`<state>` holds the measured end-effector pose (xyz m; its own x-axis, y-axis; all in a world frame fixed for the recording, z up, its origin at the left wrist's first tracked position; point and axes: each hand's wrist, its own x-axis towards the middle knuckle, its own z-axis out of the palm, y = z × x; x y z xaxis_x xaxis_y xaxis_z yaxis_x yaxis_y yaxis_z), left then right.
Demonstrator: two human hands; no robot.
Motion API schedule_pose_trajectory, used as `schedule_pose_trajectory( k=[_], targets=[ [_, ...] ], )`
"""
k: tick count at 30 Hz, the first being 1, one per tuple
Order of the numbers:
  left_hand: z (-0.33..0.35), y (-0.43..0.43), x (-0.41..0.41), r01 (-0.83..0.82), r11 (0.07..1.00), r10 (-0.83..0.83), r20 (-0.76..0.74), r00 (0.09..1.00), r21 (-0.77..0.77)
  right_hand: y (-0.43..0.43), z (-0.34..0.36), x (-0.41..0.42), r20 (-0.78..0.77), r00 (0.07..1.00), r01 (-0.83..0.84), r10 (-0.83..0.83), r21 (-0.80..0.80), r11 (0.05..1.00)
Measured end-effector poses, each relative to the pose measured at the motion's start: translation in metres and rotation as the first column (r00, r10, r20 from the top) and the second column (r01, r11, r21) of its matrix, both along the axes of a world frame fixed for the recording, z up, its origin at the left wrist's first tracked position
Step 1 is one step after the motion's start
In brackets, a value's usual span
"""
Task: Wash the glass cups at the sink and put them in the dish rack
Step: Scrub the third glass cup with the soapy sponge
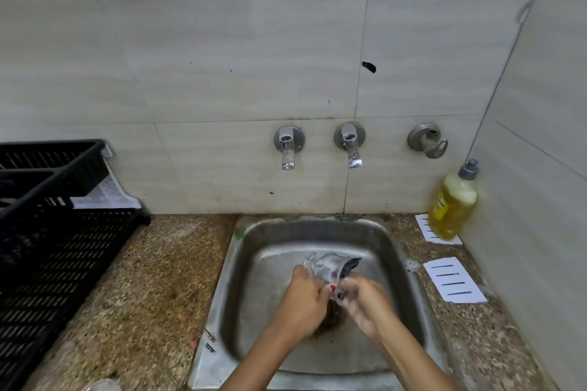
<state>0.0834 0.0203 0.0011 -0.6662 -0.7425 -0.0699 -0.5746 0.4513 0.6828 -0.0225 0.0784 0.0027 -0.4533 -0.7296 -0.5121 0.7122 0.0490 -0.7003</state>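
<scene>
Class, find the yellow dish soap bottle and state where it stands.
Head view, far right: the soap bottle stands on the counter in the wall corner, beyond and right of the sink, partly on a white slotted tray.

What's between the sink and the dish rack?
Head view: bare speckled counter between sink and dish rack, plus something clear, cropped at the bottom edge.

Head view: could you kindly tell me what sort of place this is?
Most likely a kitchen washing-up corner: a steel sink set in a speckled counter, wall taps on the tiles above it, and a black dish rack on the left.
</scene>
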Motion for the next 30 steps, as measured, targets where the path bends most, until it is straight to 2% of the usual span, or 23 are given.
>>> schedule_pose_trajectory(
  k=[2, 3, 4, 5, 6, 7, 8, 9, 11, 12, 13, 16, 18, 22, 24, 28, 30],
  targets=[
    [-0.003, -0.008, 0.003, -0.042, 0.994, 0.048, -0.054, 0.997, 0.106, 0.003, 0.009, -0.001, -0.04, 0.999, -0.032, 0.029, -0.073, 0.997],
    [-0.006, -0.011, 0.005, -0.066, 0.983, 0.079, -0.071, 0.994, 0.171, 0.004, 0.011, -0.003, -0.152, 0.987, -0.07, 0.061, -0.059, 0.996],
    [-0.009, -0.012, 0.006, -0.089, 0.971, 0.107, -0.072, 0.992, 0.223, 0.004, 0.012, -0.005, -0.333, 0.937, -0.11, 0.105, 0.003, 0.994],
    [-0.012, -0.012, 0.007, -0.104, 0.96, 0.127, -0.076, 0.989, 0.26, 0.004, 0.009, -0.008, -0.56, 0.809, -0.15, 0.179, 0.099, 0.984],
    [-0.014, -0.01, 0.007, -0.105, 0.95, 0.138, -0.093, 0.986, 0.294, 0.005, 0.007, -0.011, -0.728, 0.637, -0.192, 0.255, 0.171, 0.966],
    [-0.015, -0.009, 0.007, -0.104, 0.939, 0.151, -0.122, 0.981, 0.327, 0.005, 0.003, -0.014, -0.826, 0.467, -0.241, 0.316, 0.225, 0.944],
    [-0.017, -0.009, 0.007, -0.11, 0.928, 0.169, -0.139, 0.976, 0.356, 0.006, 0.001, -0.018, -0.875, 0.344, -0.292, 0.34, 0.245, 0.925],
    [-0.019, -0.01, 0.008, -0.115, 0.92, 0.183, -0.152, 0.971, 0.376, 0.006, 0.001, -0.021, -0.904, 0.265, -0.334, 0.336, 0.241, 0.911],
    [-0.019, -0.012, 0.01, -0.114, 0.923, 0.186, -0.166, 0.968, 0.368, 0.006, 0.002, -0.026, -0.937, 0.172, -0.382, 0.303, 0.219, 0.898],
    [-0.017, -0.013, 0.011, -0.113, 0.933, 0.179, -0.169, 0.969, 0.341, 0.006, 0.0, -0.029, -0.94, 0.164, -0.401, 0.298, 0.213, 0.891],
    [-0.015, -0.015, 0.012, -0.109, 0.946, 0.167, -0.172, 0.971, 0.305, 0.005, -0.001, -0.031, -0.929, 0.198, -0.425, 0.313, 0.206, 0.881],
    [-0.001, -0.016, 0.014, -0.081, 0.984, 0.109, -0.179, 0.978, 0.16, 0.004, -0.008, -0.031, -0.855, 0.399, -0.456, 0.331, 0.128, 0.881],
    [0.002, -0.016, 0.014, -0.045, 0.993, 0.065, -0.191, 0.979, 0.108, 0.009, -0.011, -0.029, -0.825, 0.475, -0.429, 0.308, 0.088, 0.899],
    [0.001, -0.013, 0.015, -0.03, 0.998, 0.038, -0.155, 0.987, 0.054, 0.018, -0.02, -0.021, -0.784, 0.568, -0.351, 0.25, 0.043, 0.935],
    [0.003, -0.012, 0.014, -0.028, 0.999, 0.033, -0.121, 0.992, 0.043, 0.018, -0.019, -0.017, -0.789, 0.576, -0.306, 0.212, 0.033, 0.951],
    [0.017, -0.008, 0.012, -0.005, 1.0, 0.002, -0.073, 0.997, -0.031, 0.009, -0.016, -0.016, -0.844, 0.498, -0.212, 0.201, 0.106, 0.971],
    [0.022, -0.003, 0.012, 0.014, 0.998, -0.016, -0.028, 0.999, -0.067, 0.006, -0.012, -0.009, -0.827, 0.535, -0.15, 0.174, 0.109, 0.983]
  ],
)
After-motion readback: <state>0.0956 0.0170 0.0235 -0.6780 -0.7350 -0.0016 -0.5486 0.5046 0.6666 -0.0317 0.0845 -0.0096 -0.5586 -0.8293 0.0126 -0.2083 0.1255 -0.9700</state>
